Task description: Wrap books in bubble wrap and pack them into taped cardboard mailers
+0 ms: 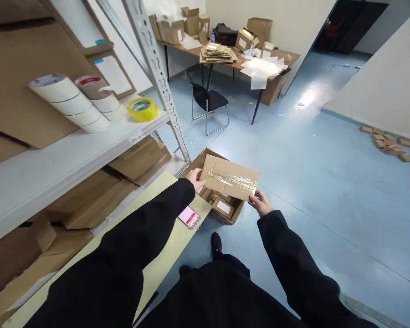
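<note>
I hold a flat brown cardboard box with clear tape along its top, out in front of me above the floor. My left hand grips its left end, fingers closed on the edge. My right hand pinches its lower right corner. Directly under it an open carton stands on the blue floor, with several small labelled boxes inside. A pink card lies on the pale table edge by my left sleeve.
A metal shelf on the left carries tape rolls, a yellow tape roll and flat cardboard. Further back stand a black chair and a table piled with boxes. Small boxes lie scattered at right.
</note>
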### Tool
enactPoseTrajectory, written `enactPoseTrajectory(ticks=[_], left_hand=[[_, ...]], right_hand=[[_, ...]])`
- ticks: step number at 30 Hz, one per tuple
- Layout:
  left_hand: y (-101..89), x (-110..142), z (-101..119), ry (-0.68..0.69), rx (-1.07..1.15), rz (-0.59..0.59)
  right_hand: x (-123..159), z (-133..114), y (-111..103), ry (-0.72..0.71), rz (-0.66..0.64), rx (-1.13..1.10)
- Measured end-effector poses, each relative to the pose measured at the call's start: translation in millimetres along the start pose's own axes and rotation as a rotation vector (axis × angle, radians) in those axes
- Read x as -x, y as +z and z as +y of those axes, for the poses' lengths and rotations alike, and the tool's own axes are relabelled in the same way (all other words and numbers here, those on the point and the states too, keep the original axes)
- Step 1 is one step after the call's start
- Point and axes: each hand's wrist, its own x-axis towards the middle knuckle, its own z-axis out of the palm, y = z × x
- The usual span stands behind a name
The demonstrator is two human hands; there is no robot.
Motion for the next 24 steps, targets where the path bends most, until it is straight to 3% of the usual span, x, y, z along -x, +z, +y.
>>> enactPoseTrajectory(ticks=[3,6,11,16,20,24], left_hand=[[28.6,-46,-8,-0.075,-0.197,-0.102],[47.1,-73,-16,-0.121,-0.275,-0.151],[70.9,-96,-31,-0.16,-0.25,-0.179],[97.6,-102,-42,-0.178,-0.1,-0.206],[101.0,-96,-46,-0.191,0.01,-0.22],[79.8,-83,-46,-0.201,0.037,-0.203]], right_hand=[[-31,36,-7,0.042,0.02,0.097],[-51,64,-7,0.066,0.01,0.164],[-78,86,-10,0.09,0.036,0.198],[-92,95,-11,0.148,0.091,0.242],[-83,99,-8,0.19,0.087,0.241],[-74,94,-6,0.235,0.086,0.216]])
